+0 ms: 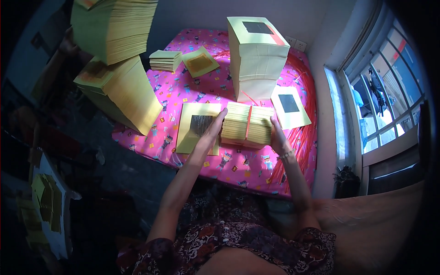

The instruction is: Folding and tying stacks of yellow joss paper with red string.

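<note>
A bundle of yellow paper pieces [236,124] lies on the pink patterned cover [220,172], its layered edges facing up. One red strip [249,123] runs across its middle. My left hand [215,127] presses flat against the bundle's left end, and my right hand [278,137] presses its right end, so it is held between them. Partly under my left forearm is a flat yellow piece [185,137] with a dark square. Another such piece [300,117] lies to the right of the bundle. Behind it rises a tall pale-yellow stack [256,68], with a dark square on top.
Loose red strips [306,98] trail down the table's right side. At the left, two large yellow stacks [121,94] lean together beside another person's hand [68,45]. A small pile [165,60] and a single piece [200,62] lie farther back. A barred window [389,91] is at right.
</note>
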Motion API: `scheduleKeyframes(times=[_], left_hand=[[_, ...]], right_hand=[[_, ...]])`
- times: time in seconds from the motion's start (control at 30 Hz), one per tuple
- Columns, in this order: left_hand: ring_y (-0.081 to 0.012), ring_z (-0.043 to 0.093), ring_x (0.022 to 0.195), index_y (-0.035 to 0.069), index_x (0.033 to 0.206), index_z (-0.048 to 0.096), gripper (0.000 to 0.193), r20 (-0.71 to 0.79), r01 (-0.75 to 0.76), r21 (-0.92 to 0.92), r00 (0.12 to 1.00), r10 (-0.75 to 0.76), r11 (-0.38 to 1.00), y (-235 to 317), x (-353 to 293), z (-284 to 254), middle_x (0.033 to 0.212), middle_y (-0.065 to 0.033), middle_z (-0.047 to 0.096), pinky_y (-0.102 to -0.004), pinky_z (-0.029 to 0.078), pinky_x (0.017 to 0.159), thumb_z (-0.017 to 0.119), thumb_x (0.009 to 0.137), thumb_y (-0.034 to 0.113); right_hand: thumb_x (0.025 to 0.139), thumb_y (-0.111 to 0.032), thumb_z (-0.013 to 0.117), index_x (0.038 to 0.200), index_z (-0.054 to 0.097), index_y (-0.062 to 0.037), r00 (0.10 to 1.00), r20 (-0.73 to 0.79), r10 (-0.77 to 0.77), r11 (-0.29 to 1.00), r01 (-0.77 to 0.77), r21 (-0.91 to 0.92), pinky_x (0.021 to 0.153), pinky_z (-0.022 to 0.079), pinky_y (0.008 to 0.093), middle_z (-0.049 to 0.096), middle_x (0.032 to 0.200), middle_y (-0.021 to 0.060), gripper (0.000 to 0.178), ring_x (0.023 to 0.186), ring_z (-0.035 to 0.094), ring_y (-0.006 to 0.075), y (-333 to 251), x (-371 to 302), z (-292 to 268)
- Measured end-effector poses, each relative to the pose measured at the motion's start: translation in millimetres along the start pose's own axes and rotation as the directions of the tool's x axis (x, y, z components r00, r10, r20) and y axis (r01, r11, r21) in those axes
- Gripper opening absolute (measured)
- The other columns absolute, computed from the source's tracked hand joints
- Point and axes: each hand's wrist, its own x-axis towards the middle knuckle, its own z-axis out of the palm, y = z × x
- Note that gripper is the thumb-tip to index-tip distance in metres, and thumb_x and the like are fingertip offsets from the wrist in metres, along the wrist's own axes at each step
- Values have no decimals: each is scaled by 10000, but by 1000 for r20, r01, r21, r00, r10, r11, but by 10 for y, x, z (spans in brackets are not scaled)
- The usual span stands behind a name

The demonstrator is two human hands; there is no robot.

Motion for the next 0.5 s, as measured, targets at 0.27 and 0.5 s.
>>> scheduleKeyframes(times=[0.27,0.5], left_hand=[[-158,449,1245,47,1355,459,676,128,-214,-329,955,268,920,149,-194,-309,1359,-67,504,-320,301,1074,474,931,574],[-203,474,1239,99,1376,449,673,-93,-299,-318,954,284,900,268,-130,-873,1325,-67,535,-384,366,1018,420,937,609]], right_hand=[[834,-123,666,1484,92,29,792,62,-607,692,565,-449,1112,278,405,374,1400,215,881,1324,353,290,3,-311,934],[777,-276,725,1457,146,81,479,491,-727,3,718,-696,1153,173,469,168,1495,326,962,1418,150,441,-209,107,1338]])
